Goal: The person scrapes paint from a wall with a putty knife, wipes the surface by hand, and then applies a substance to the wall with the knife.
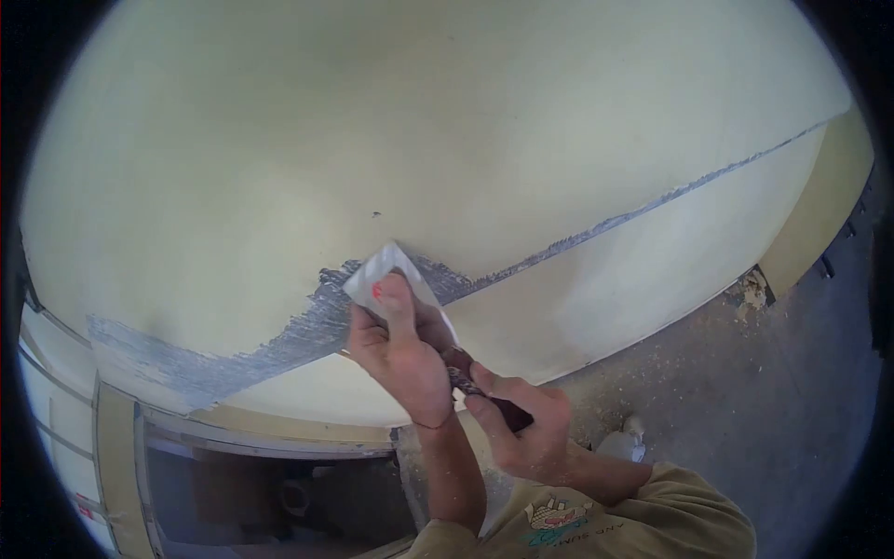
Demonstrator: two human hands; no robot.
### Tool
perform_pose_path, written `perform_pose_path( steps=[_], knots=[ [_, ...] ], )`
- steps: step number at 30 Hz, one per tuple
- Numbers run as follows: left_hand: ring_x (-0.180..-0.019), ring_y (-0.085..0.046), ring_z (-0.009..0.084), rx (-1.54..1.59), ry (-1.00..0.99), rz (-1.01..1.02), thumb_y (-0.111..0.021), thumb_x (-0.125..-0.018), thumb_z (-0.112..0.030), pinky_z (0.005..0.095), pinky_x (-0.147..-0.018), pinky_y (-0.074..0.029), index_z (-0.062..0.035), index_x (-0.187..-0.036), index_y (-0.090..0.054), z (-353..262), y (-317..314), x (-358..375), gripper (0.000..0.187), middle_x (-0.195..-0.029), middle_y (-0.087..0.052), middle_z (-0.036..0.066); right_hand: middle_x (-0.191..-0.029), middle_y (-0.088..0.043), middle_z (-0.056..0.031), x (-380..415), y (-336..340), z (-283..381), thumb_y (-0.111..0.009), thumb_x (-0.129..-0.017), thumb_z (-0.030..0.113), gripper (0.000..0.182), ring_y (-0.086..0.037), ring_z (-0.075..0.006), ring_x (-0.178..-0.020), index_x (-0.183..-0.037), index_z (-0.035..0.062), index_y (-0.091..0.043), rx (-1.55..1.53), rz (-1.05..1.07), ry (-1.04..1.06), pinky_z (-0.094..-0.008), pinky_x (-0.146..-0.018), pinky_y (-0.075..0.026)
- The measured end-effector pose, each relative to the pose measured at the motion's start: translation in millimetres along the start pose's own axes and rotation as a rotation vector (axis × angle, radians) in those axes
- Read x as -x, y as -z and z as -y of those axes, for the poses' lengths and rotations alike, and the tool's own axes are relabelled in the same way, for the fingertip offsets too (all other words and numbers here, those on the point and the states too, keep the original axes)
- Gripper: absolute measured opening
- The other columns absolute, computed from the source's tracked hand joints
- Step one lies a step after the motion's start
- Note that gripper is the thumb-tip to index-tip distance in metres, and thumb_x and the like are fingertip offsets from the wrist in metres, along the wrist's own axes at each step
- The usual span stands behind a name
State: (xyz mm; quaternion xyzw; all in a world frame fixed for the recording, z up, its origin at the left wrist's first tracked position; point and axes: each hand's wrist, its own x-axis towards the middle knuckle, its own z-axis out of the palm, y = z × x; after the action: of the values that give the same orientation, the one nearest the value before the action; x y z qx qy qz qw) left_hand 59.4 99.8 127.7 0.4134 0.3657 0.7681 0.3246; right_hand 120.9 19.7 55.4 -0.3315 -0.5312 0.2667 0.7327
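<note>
1. At the far left we see a window frame (116, 438) below the pale wall (447, 121), and a grey scraped band (214, 363) running up to the right across the wall.
2. Our left hand (396, 345) reaches up from the lower centre, forearm nearly upright, wrist bent back. Its fingers press flat on the blade of a scraper (396, 270), and the thumb rests on the blade's face; the grip is closed on the tool.
3. The scraper blade lies against the wall at the upper end of the wide grey patch, where it meets a thin grey line (652, 205) going on to the right.
4. Our right hand (521, 419) sits just below and to the right, its grip wrapped round the dark handle (484, 391).
5. Farther right, dust and debris (750, 293) lie on the floor (764, 401) at the wall's foot. A tan sleeve (652, 512) fills the bottom edge.
</note>
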Motion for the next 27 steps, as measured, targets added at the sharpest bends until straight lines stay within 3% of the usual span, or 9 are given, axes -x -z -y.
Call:
perform_pose_path(
  steps=[3, 8, 14, 16, 21, 27],
  knots=[
    [-0.047, -0.037, -0.0007, -0.103, 0.138, 0.054, -0.061, -0.094, -0.019, 0.0183, -0.039, -0.025, -0.0053, -0.085, -0.057, 10, 10, 17, 0.017, -0.062, -0.048, -0.007, -0.07, -0.064, -0.011, 18, 10, -10, -0.069, -0.081, -0.003, 0.031, -0.055, -0.0072, -0.056, -0.111, -0.0062, -0.062, 0.0, -0.025, -0.048, -0.0229, -0.049, -0.042],
    [-0.046, -0.037, -0.0004, -0.087, 0.139, 0.046, -0.064, -0.093, -0.018, 0.0177, -0.039, -0.025, -0.0053, -0.082, -0.057, 40, 16, 35, 0.018, -0.061, -0.047, -0.007, -0.069, -0.064, -0.0108, 42, 28, -17, -0.068, -0.082, -0.001, 0.03, -0.055, -0.0072, -0.055, -0.111, -0.0058, -0.062, 0.061, -0.003, -0.218, -0.0225, -0.05, -0.043],
    [-0.046, -0.037, -0.0003, -0.056, 0.201, 0.073, -0.065, -0.092, -0.02, 0.0177, -0.04, -0.025, -0.0046, -0.082, -0.056, 53, 18, 42, 0.021, -0.061, -0.048, -0.007, -0.067, -0.064, -0.0116, 49, 35, -22, -0.068, -0.081, -0.001, 0.028, -0.055, -0.0073, -0.054, -0.109, -0.005, -0.064, 0.072, -0.019, -0.282, -0.023, -0.049, -0.044],
    [-0.044, -0.037, 0.0, -0.079, 0.116, 0.036, -0.065, -0.092, -0.02, 0.0181, -0.039, -0.026, -0.0043, -0.082, -0.057, 58, 19, 40, 0.02, -0.059, -0.048, -0.006, -0.067, -0.064, -0.0117, 47, 34, -22, -0.069, -0.08, -0.002, 0.029, -0.055, -0.0076, -0.053, -0.109, -0.0051, -0.064, 0.067, -0.032, -0.254, -0.023, -0.049, -0.044],
    [-0.044, -0.038, 0.0006, -0.07, 0.162, 0.064, -0.065, -0.092, -0.019, 0.0184, -0.039, -0.026, -0.0034, -0.084, -0.058, 43, 14, 37, 0.019, -0.058, -0.048, -0.006, -0.065, -0.065, -0.0124, 49, 24, -24, -0.07, -0.078, -0.003, 0.03, -0.056, -0.0082, -0.052, -0.107, -0.0058, -0.064, 0.044, -0.053, -0.268, -0.0225, -0.048, -0.044],
    [-0.044, -0.036, 0.0, -0.083, 0.093, 0.075, -0.065, -0.092, -0.019, 0.0185, -0.04, -0.025, -0.0044, -0.082, -0.057, 36, 8, 28, 0.019, -0.059, -0.046, -0.007, -0.067, -0.065, -0.0128, 40, 19, -23, -0.07, -0.078, -0.004, 0.028, -0.057, -0.0073, -0.055, -0.105, -0.0072, -0.064, 0.101, -0.085, -0.125, -0.0217, -0.05, -0.044]
  ],
)
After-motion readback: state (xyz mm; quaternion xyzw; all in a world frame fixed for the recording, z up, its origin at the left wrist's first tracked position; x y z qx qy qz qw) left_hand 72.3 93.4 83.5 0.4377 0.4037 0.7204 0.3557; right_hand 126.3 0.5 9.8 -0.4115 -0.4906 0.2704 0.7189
